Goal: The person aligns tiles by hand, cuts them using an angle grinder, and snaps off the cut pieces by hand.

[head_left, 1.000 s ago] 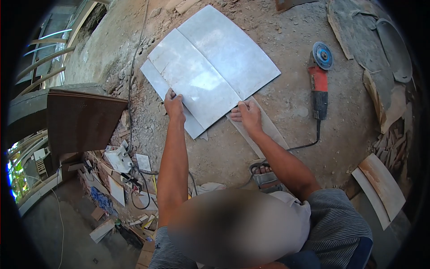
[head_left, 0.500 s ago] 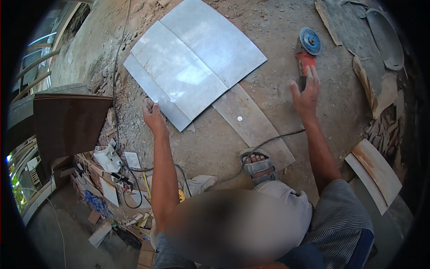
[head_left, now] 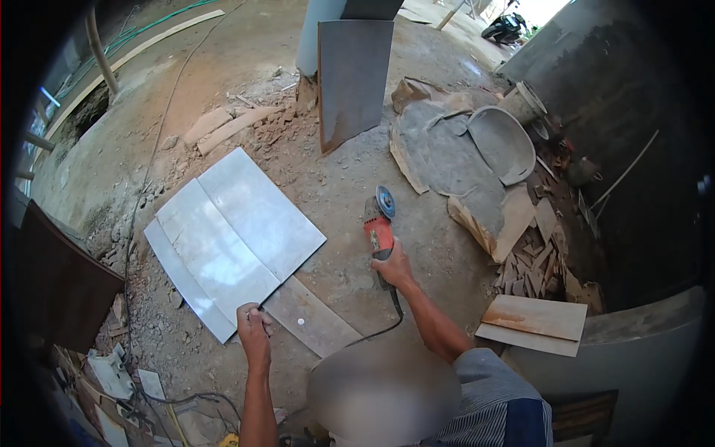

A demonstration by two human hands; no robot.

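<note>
My right hand [head_left: 393,264] is wrapped round the dark handle of a red angle grinder [head_left: 379,232] with a blue disc at its top end. Glossy light tiles [head_left: 246,216] lie on the ground to the left, one overlapping another, with a narrow strip along the left edge. At their lower edge my left hand [head_left: 255,325] has its fingers curled; whether it grips the tile edge is hard to make out. A narrow tile strip [head_left: 316,320] with a small white round spot on it lies between the hands, partly beside the tiles' lower corner.
A tile panel [head_left: 354,82] leans on a post. To the right are a grey basin [head_left: 503,145], torn sacking, broken tile pieces [head_left: 529,268] and a stained tile [head_left: 535,322]. A black cord runs from the grinder. A white power box [head_left: 112,372] sits lower left.
The view has swung right and up. My right hand left the tiles, reached over to the grinder and closed on its handle. My left hand has shifted along the tiles' lower edge.
</note>
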